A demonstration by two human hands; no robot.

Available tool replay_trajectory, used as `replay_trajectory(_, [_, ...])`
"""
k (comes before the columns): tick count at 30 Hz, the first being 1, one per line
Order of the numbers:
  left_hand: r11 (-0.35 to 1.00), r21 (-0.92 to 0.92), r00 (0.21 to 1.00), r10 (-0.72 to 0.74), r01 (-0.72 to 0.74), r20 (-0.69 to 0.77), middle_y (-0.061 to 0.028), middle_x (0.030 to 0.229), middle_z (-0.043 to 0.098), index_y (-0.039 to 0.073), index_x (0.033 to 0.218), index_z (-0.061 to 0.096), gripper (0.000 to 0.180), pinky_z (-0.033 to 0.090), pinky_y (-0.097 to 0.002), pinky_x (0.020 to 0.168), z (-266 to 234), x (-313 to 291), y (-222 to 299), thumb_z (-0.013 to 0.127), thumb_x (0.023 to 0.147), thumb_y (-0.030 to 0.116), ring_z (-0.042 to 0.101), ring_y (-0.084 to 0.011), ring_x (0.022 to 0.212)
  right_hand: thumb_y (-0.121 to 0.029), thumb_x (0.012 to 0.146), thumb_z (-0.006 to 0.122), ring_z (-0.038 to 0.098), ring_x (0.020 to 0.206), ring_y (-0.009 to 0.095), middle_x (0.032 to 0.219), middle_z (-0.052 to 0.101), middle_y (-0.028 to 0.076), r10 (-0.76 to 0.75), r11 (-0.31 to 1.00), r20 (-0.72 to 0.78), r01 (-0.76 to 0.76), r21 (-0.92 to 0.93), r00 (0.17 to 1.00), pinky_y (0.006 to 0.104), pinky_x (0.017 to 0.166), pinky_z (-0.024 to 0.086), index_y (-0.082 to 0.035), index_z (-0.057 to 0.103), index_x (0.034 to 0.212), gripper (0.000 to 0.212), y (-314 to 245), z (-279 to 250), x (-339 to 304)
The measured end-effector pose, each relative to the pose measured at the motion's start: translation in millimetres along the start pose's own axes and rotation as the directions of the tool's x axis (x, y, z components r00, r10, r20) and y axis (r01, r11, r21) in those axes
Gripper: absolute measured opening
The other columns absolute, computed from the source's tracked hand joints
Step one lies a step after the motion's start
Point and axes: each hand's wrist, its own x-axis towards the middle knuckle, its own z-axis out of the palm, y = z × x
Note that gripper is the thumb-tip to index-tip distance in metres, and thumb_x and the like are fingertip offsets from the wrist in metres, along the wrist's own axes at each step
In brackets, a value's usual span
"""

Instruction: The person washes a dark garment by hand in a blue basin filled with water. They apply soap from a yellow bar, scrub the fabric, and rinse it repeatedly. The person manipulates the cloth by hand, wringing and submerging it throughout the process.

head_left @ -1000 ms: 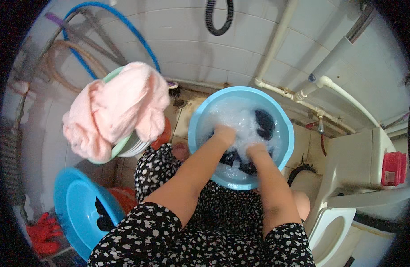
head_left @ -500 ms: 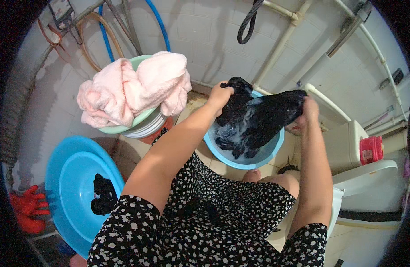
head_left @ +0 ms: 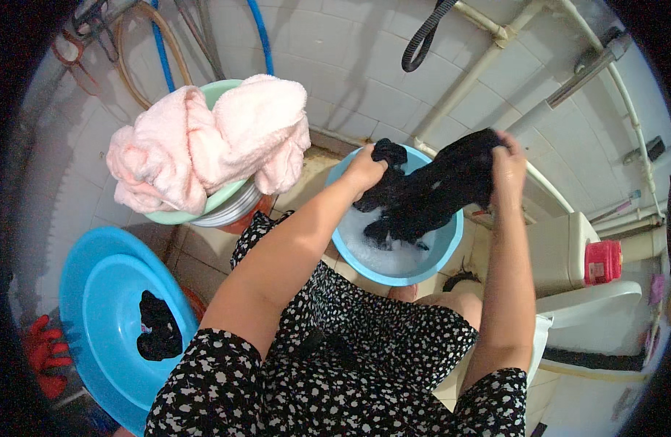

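Note:
A wet black garment (head_left: 441,191) is stretched between my two hands above a light blue basin (head_left: 393,275) of cloudy, soapy water. Bunched cloth is gripped by my left hand (head_left: 366,172) at the basin's left side. My right hand (head_left: 508,169) pinches the garment's other end, raised past the basin's right rim. The lower part of the cloth hangs to the water. What kind of garment it is cannot be made out.
Pink fleecy fabric (head_left: 204,146) fills a pale green basin (head_left: 222,89) at the left. Below it, a larger blue basin (head_left: 95,291) holds a small black cloth (head_left: 159,326). Red gloves (head_left: 45,355) lie far left. A toilet (head_left: 557,251) with a red tub (head_left: 603,262) stands at right.
My right hand has raised its end of the garment slightly, and more cloth is out of the water. The suds on the cloth have mostly run off. My left hand keeps its hold.

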Motion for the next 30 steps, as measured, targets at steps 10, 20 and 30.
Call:
replay_trajectory(10, [0.502, 0.857, 0.993, 0.039, -0.116, 0.111, -0.017, 0.128, 0.039, 0.005, 0.124, 0.045, 0.051, 0.038, -0.0468, 0.097, -4.4, 7.1, -3.0, 0.062, 0.078, 0.017, 0.038, -0.0414, 0.12, -0.034, 0.068, 0.071, 0.01, 0.138, 0.034, 0.151, 0.008, 0.012, 0.428, 0.732, 0.592, 0.123, -0.67, 0.683, 0.065, 0.102, 0.018, -0.04, 0.024, 0.141, 0.087, 121.9, 116.9, -107.3])
replay_trajectory(20, [0.148, 0.945, 0.954, -0.026, -0.291, 0.298, -0.0122, 0.11, 0.058, 0.01, 0.112, 0.054, 0.037, 0.044, -0.0454, 0.086, -6.7, 6.5, -7.3, 0.057, 0.075, 0.013, 0.055, -0.0332, 0.104, -0.036, 0.077, 0.061, 0.029, 0.13, 0.034, 0.146, 0.023, 0.012, 0.547, 0.627, 0.683, 0.304, -0.718, 0.484, 0.0565, 0.102, 0.026, -0.025, 0.03, 0.14, 0.071, 248.4, 189.5, -155.6])
replay_trajectory(30, [0.191, 0.937, 0.956, 0.056, -0.294, 0.288, -0.014, 0.109, 0.058, 0.006, 0.112, 0.052, 0.034, 0.046, -0.0454, 0.083, -11.0, 5.2, -8.7, 0.054, 0.078, 0.011, 0.057, -0.0326, 0.101, -0.03, 0.076, 0.062, 0.058, 0.103, 0.034, 0.113, 0.061, 0.016, 0.395, 0.683, 0.579, 0.194, -0.705, 0.713, 0.04, 0.089, 0.045, -0.007, 0.059, 0.113, 0.045, 195.1, 164.4, -111.1])
